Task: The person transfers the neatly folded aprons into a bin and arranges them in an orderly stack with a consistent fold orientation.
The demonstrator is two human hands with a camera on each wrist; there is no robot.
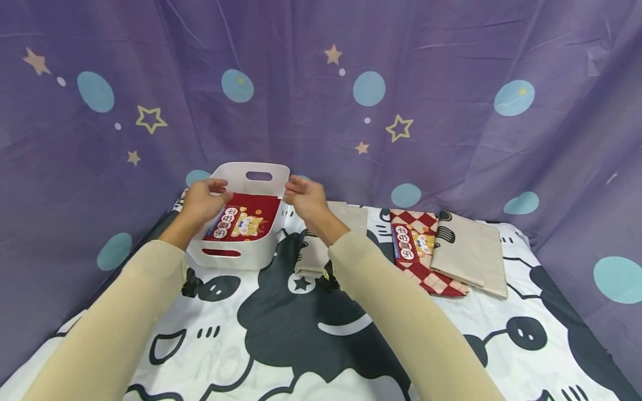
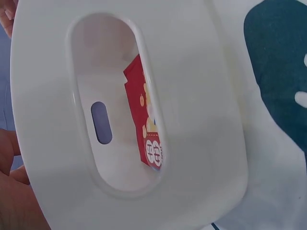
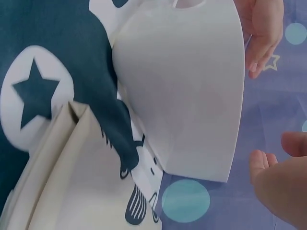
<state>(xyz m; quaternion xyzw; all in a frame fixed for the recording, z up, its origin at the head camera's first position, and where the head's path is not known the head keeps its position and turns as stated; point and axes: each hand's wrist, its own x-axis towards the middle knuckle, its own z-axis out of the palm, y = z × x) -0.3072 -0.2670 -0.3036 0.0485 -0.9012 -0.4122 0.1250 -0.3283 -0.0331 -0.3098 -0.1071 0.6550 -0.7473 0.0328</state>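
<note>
A white plastic storage bin (image 1: 246,253) with oval handle holes stands at the back left of the cloth. Inside it lies a red packet (image 1: 251,217) with a cartoon animal and white round lettering, also visible through the handle hole as a red packet (image 2: 141,115) in the left wrist view. At the bin's left rim is my left hand (image 1: 200,203), fingers over the opening and loosely bent, gripping nothing visible. My right hand (image 1: 308,201) hovers by the right rim, apart from the bin in the right wrist view, its fingers relaxed and holding nothing.
Right of the bin, partly behind my right forearm, lies a folded beige cloth-like item (image 1: 313,253). Farther right, a red checked item (image 1: 426,267) with a matching label lies beside another folded beige item (image 1: 471,250). A purple curtain (image 1: 311,139) hangs behind.
</note>
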